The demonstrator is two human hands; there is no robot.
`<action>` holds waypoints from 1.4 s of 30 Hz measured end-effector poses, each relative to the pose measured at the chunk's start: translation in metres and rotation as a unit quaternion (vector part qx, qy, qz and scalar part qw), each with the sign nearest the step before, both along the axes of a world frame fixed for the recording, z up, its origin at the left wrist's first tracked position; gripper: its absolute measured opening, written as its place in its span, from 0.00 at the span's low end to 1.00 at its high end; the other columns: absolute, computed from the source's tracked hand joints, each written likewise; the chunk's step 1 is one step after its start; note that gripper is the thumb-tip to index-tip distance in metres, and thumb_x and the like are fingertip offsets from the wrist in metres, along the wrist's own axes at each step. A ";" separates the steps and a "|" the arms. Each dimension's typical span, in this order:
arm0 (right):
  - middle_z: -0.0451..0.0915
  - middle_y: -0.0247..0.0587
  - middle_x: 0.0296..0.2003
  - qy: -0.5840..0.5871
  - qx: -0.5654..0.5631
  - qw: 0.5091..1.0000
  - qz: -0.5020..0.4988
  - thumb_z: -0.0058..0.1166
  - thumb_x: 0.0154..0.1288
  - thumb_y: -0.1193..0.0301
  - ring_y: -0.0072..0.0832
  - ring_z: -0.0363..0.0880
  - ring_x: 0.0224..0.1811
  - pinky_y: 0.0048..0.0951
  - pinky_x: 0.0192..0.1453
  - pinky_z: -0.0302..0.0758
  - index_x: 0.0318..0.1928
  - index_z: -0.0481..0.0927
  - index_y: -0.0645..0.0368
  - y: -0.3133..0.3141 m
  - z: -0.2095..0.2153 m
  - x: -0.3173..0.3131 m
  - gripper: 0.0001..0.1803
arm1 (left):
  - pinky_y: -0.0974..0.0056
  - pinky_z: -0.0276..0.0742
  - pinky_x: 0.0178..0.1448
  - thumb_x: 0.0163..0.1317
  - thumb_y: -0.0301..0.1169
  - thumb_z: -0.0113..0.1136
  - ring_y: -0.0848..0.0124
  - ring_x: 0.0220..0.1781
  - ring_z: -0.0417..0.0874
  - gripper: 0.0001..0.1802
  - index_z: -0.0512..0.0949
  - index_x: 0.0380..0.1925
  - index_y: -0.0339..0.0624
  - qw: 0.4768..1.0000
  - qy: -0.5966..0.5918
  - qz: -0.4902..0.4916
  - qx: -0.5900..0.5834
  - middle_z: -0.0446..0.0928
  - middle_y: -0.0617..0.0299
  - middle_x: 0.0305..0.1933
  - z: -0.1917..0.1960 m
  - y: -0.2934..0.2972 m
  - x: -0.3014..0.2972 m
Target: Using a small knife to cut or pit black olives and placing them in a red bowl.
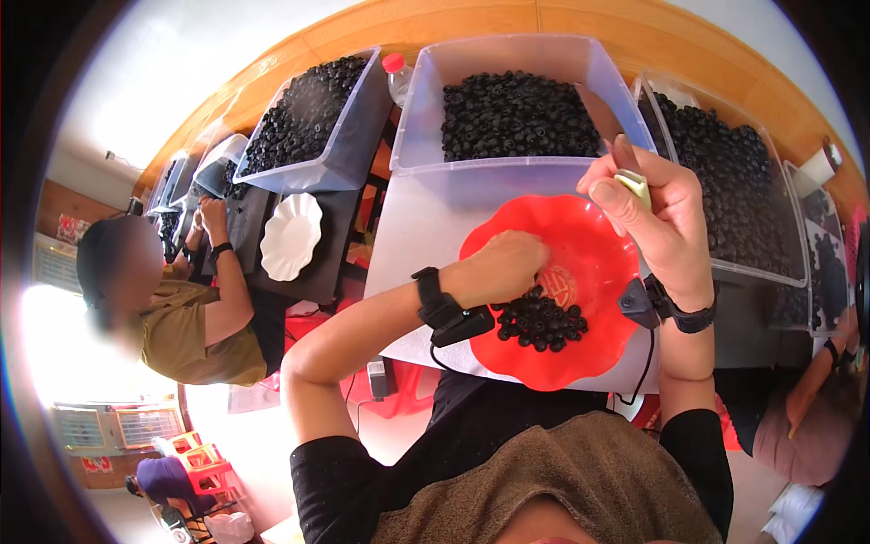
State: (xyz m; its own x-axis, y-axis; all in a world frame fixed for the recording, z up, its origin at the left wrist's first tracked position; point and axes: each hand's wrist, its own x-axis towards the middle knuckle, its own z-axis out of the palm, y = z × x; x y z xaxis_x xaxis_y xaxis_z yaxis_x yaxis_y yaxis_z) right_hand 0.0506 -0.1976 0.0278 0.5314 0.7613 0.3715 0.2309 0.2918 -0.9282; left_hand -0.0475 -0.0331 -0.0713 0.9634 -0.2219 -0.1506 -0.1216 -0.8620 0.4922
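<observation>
My left hand reaches into a red scalloped dish, its fingers curled downward; whatever they hold is hidden behind the hand. Close below it, a pile of small black round pieces, some with a dimple in the middle, lies in the dish. My right hand, raised over the dish's right rim, is closed around the pale green handle of a knife. The blade points up and to the far left, in front of a clear plastic bin of the same black pieces. Each wrist wears a black strap with a small device.
More bins of black pieces stand at the left and right. A red-capped bottle stands between two bins. A white scalloped dish sits on the dark table at left, where a person works. Another person is at right.
</observation>
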 end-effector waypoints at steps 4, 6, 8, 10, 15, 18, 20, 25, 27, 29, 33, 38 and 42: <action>0.71 0.25 0.23 -0.030 -0.034 0.999 0.004 0.59 0.63 0.72 0.11 0.65 0.26 0.17 0.29 0.63 0.32 0.78 0.63 0.008 -0.004 0.005 0.07 | 0.60 0.77 0.45 0.50 0.22 0.62 0.57 0.40 0.83 0.17 0.71 0.40 0.33 0.970 -0.051 0.129 -0.201 0.79 0.49 0.34 0.037 0.007 -0.010; 0.73 0.27 0.21 -0.088 0.003 0.996 0.007 0.60 0.62 0.70 0.13 0.69 0.26 0.20 0.32 0.68 0.36 0.81 0.63 0.004 -0.005 0.005 0.09 | 0.62 0.76 0.47 0.52 0.21 0.62 0.63 0.42 0.82 0.20 0.68 0.45 0.35 0.927 -0.034 0.150 -0.343 0.79 0.53 0.35 0.053 0.005 -0.016; 0.78 0.35 0.21 -0.144 -0.055 0.985 0.075 0.61 0.61 0.69 0.17 0.72 0.25 0.21 0.32 0.69 0.40 0.81 0.63 0.005 -0.005 0.011 0.11 | 0.65 0.75 0.49 0.55 0.21 0.61 0.68 0.43 0.81 0.23 0.64 0.51 0.36 0.857 -0.011 0.178 -0.484 0.79 0.57 0.37 0.064 0.010 -0.024; 0.78 0.39 0.22 -0.163 -0.082 0.978 0.104 0.61 0.60 0.68 0.21 0.74 0.24 0.23 0.31 0.70 0.41 0.81 0.63 0.007 -0.006 0.009 0.12 | 0.67 0.73 0.52 0.57 0.19 0.60 0.74 0.46 0.78 0.29 0.60 0.57 0.39 0.801 -0.005 0.213 -0.559 0.77 0.60 0.41 0.073 0.012 -0.033; 0.79 0.47 0.25 -0.185 -0.152 0.958 0.155 0.62 0.58 0.68 0.35 0.75 0.21 0.29 0.28 0.69 0.46 0.81 0.60 0.010 -0.006 0.003 0.16 | 0.68 0.72 0.54 0.56 0.19 0.62 0.73 0.46 0.78 0.30 0.60 0.57 0.39 0.772 -0.004 0.202 -0.602 0.76 0.60 0.40 0.068 0.011 -0.045; 0.79 0.47 0.26 -0.180 -0.104 0.965 0.159 0.62 0.58 0.68 0.36 0.75 0.21 0.30 0.28 0.70 0.44 0.80 0.59 0.012 -0.014 -0.001 0.14 | 0.68 0.72 0.52 0.57 0.19 0.62 0.73 0.46 0.78 0.30 0.61 0.57 0.40 0.762 -0.033 0.199 -0.616 0.76 0.61 0.39 0.068 0.006 -0.051; 0.79 0.46 0.27 -0.188 -0.103 0.963 0.162 0.62 0.57 0.69 0.37 0.76 0.22 0.31 0.29 0.70 0.43 0.79 0.59 0.011 -0.012 -0.002 0.14 | 0.68 0.73 0.52 0.57 0.20 0.62 0.73 0.46 0.78 0.28 0.62 0.57 0.39 0.760 -0.036 0.199 -0.617 0.77 0.61 0.39 0.068 0.002 -0.051; 0.79 0.44 0.27 -0.230 -0.059 0.962 0.138 0.63 0.55 0.72 0.40 0.79 0.25 0.34 0.28 0.71 0.41 0.75 0.57 0.012 -0.010 -0.009 0.13 | 0.68 0.75 0.52 0.59 0.24 0.62 0.73 0.45 0.79 0.22 0.67 0.52 0.37 0.720 -0.058 0.195 -0.663 0.78 0.59 0.41 0.067 -0.006 -0.052; 0.81 0.37 0.29 -0.315 -0.033 0.948 0.028 0.67 0.48 0.76 0.34 0.80 0.26 0.28 0.28 0.73 0.43 0.78 0.53 0.014 -0.019 -0.013 0.19 | 0.67 0.75 0.53 0.60 0.26 0.62 0.72 0.45 0.80 0.17 0.72 0.48 0.35 0.681 -0.040 0.221 -0.697 0.78 0.58 0.43 0.059 -0.005 -0.053; 0.81 0.37 0.30 -0.353 -0.013 0.936 0.007 0.66 0.47 0.76 0.35 0.80 0.27 0.29 0.28 0.74 0.43 0.78 0.54 0.015 -0.020 -0.014 0.19 | 0.66 0.75 0.53 0.61 0.27 0.61 0.72 0.45 0.80 0.15 0.74 0.46 0.35 0.659 -0.042 0.218 -0.719 0.78 0.58 0.43 0.057 -0.009 -0.051; 0.81 0.38 0.31 -0.386 0.004 0.922 -0.022 0.66 0.48 0.75 0.35 0.80 0.26 0.29 0.29 0.74 0.43 0.77 0.55 0.013 -0.017 -0.014 0.19 | 0.66 0.76 0.53 0.62 0.28 0.60 0.71 0.44 0.80 0.12 0.76 0.44 0.35 0.620 -0.060 0.209 -0.754 0.78 0.60 0.40 0.049 -0.011 -0.053; 0.74 0.37 0.20 -0.309 -0.054 0.948 -0.060 0.63 0.57 0.64 0.34 0.73 0.19 0.29 0.22 0.68 0.37 0.75 0.57 0.003 -0.002 -0.006 0.14 | 0.70 0.72 0.46 0.60 0.26 0.60 0.71 0.39 0.76 0.12 0.77 0.44 0.35 0.589 -0.109 0.192 -0.777 0.78 0.60 0.39 0.042 -0.005 -0.056; 0.73 0.37 0.21 -0.356 -0.067 0.930 -0.064 0.66 0.54 0.64 0.31 0.73 0.20 0.26 0.27 0.69 0.34 0.76 0.61 0.004 -0.003 -0.004 0.15 | 0.70 0.70 0.46 0.61 0.26 0.59 0.72 0.38 0.74 0.11 0.76 0.43 0.35 0.564 -0.148 0.210 -0.785 0.76 0.59 0.37 0.039 -0.008 -0.058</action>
